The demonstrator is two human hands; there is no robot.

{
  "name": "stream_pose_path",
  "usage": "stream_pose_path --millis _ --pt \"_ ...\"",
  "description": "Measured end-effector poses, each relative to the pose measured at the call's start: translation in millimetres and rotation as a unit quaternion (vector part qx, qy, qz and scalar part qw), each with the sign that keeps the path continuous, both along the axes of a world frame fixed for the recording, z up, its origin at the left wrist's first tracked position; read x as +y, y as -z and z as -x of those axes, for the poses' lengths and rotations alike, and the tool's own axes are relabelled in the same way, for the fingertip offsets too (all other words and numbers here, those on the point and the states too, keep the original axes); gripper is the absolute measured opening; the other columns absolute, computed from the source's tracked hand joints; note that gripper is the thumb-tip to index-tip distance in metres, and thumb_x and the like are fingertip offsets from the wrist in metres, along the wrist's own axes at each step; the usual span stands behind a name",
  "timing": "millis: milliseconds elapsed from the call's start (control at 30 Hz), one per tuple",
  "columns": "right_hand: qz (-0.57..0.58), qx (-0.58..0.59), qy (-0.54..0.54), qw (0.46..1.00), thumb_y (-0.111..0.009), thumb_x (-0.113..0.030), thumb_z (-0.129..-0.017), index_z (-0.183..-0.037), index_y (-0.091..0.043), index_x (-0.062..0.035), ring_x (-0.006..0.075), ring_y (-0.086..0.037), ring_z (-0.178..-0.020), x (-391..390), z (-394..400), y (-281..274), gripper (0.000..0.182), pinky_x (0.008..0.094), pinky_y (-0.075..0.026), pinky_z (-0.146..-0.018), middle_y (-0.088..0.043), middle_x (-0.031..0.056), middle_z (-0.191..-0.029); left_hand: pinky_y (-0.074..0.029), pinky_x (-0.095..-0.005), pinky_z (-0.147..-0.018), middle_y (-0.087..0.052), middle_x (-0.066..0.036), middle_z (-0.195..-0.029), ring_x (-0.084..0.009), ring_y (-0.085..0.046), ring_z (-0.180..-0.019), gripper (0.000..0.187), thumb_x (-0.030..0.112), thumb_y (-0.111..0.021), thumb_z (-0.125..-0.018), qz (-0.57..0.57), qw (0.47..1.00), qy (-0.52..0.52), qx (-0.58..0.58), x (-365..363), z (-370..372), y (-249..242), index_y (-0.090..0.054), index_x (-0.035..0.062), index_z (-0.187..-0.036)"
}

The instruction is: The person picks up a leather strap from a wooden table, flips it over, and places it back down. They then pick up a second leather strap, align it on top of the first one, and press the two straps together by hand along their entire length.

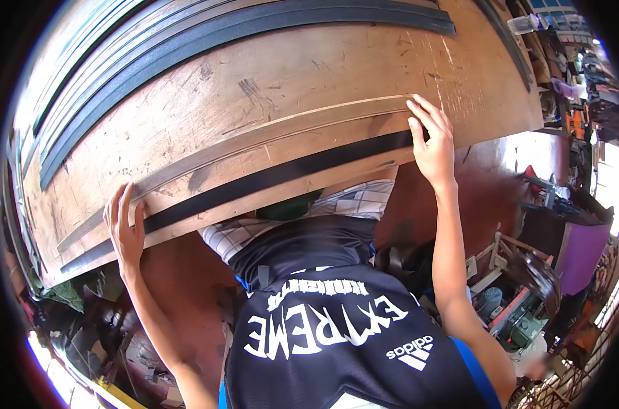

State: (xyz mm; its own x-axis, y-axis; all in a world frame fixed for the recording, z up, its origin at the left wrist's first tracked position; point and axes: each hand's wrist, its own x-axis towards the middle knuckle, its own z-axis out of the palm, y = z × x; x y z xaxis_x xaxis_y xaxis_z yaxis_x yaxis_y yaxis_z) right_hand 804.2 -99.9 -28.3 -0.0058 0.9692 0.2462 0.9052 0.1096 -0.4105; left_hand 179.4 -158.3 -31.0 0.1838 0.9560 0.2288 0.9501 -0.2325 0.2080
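Note:
A long, narrow wooden strip (268, 131) lies across the table in front of me. Parallel to it, on the side nearer my body, runs a flat black strip (289, 170). My left hand (125, 228) rests near the left part of both strips, its fingers stretched out over the wooden one and the thumb apart by the black one. At the right end, my right hand (432, 140) has its fingers extended onto the tip of the wooden strip, with the thumb close to the end of the black strip. Neither hand is wrapped round anything.
Several long dark strips (255, 28) lie along the far side of the wooden table (323, 75). Another dark strip (506, 44) is at its right edge. Beyond, on the right, are a clear plastic bottle (523, 25), cluttered materials and a green machine (527, 332).

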Motion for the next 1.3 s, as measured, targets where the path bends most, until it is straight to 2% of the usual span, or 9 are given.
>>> stream_pose_path --millis 133,200,233,433,633,733,1033,1200,1300 --pt "-0.009 -0.020 -0.055 0.998 -0.066 -0.014 -0.105 -0.131 -0.076 -0.0099 0.0298 -0.066 -0.128 -7.8 14.6 -9.6 0.029 0.0480 -0.044 -0.117 -0.070 0.0094 -0.142 -0.047 -0.0464 -0.111 -0.069 -0.013 -0.138 -0.0334 -0.065 -0.126 0.041 0.008 -0.073 -0.100 0.000 0.999 -0.037 0.019 -5.6 32.6 1.4 -0.071 0.0117 -0.141" --pt "0.042 0.114 -0.063 0.991 -0.067 -0.008 -0.103 -0.129 -0.077 -0.0087 0.0280 -0.068 -0.124 -10.2 13.6 -17.9 0.028 0.0419 -0.049 -0.112 -0.070 0.0098 -0.142 -0.048 -0.0462 -0.110 -0.070 -0.013 -0.136 -0.0335 -0.065 -0.125 0.042 0.006 -0.076 -0.097 -0.019 0.998 -0.030 0.043 -6.6 27.2 -0.2 -0.072 0.0106 -0.139" --pt "0.043 0.139 -0.045 0.988 -0.067 -0.003 -0.101 -0.127 -0.078 -0.0072 0.0265 -0.070 -0.121 -12.2 7.2 -26.9 0.028 0.0375 -0.052 -0.108 -0.071 0.0103 -0.140 -0.049 -0.0462 -0.110 -0.071 -0.014 -0.135 -0.0335 -0.066 -0.125 0.043 0.005 -0.077 -0.095 -0.010 1.000 -0.018 0.021 -8.2 8.1 -4.7 -0.072 0.0098 -0.137" --pt "0.144 0.074 -0.035 0.986 -0.076 -0.002 -0.093 -0.139 -0.073 -0.0113 0.0265 -0.063 -0.130 -18.8 -51.2 -41.4 0.047 0.0386 -0.051 -0.110 -0.062 0.0089 -0.139 -0.048 -0.0500 -0.111 -0.071 -0.014 -0.129 -0.0339 -0.066 -0.121 0.049 0.006 -0.083 -0.086 0.060 0.987 0.145 -0.042 -7.0 -118.5 -19.5 -0.072 0.0068 -0.134" --pt "0.193 0.087 -0.050 0.976 -0.078 -0.006 -0.092 -0.125 -0.076 -0.0087 0.0259 -0.067 -0.116 -11.5 -43.1 -47.5 0.033 0.0385 -0.054 -0.104 -0.064 0.0052 -0.124 -0.049 -0.0516 -0.108 -0.070 -0.013 -0.121 -0.0334 -0.066 -0.114 0.051 0.001 -0.083 -0.083 0.025 0.986 0.166 -0.011 -6.1 -104.4 -12.6 -0.068 0.0068 -0.131" --pt "0.173 0.087 -0.085 0.977 -0.081 -0.008 -0.091 -0.124 -0.077 -0.0102 0.0257 -0.068 -0.114 -14.5 -32.6 -39.1 0.034 0.0388 -0.055 -0.103 -0.065 0.0042 -0.123 -0.049 -0.0497 -0.106 -0.070 -0.013 -0.122 -0.0337 -0.066 -0.114 0.046 -0.001 -0.082 -0.081 0.061 0.987 0.146 -0.017 -9.1 -79.6 -19.0 -0.068 0.0060 -0.124" --pt "0.145 0.065 -0.161 0.974 -0.085 -0.012 -0.085 -0.125 -0.078 -0.0138 0.0261 -0.064 -0.109 -14.9 19.0 -33.4 0.040 0.0403 -0.053 -0.099 -0.066 0.0023 -0.122 -0.048 -0.0469 -0.106 -0.072 -0.013 -0.125 -0.0339 -0.067 -0.117 0.044 0.000 -0.079 -0.085 0.088 0.994 0.065 0.010 -23.6 -39.4 -38.3 -0.071 0.0076 -0.128" --pt "0.159 0.077 -0.158 0.972 -0.086 -0.013 -0.084 -0.121 -0.078 -0.0134 0.0268 -0.061 -0.110 -12.1 16.7 -32.5 0.038 0.0400 -0.051 -0.098 -0.066 0.0022 -0.120 -0.054 -0.0452 -0.096 -0.075 -0.013 -0.121 -0.0331 -0.070 -0.110 0.036 0.000 -0.080 -0.087 0.046 0.996 0.046 -0.068 -14.2 -99.2 -34.3 -0.076 0.0064 -0.122" --pt "0.176 0.091 -0.163 0.967 -0.086 -0.011 -0.084 -0.117 -0.077 -0.0118 0.0247 -0.064 -0.104 -9.2 16.8 -38.3 0.034 0.0390 -0.053 -0.097 -0.066 0.0016 -0.120 -0.054 -0.0459 -0.095 -0.074 -0.012 -0.122 -0.0330 -0.070 -0.110 0.039 0.002 -0.082 -0.084 0.044 0.984 0.106 -0.139 1.9 -167.5 -29.3 -0.076 0.0073 -0.123"
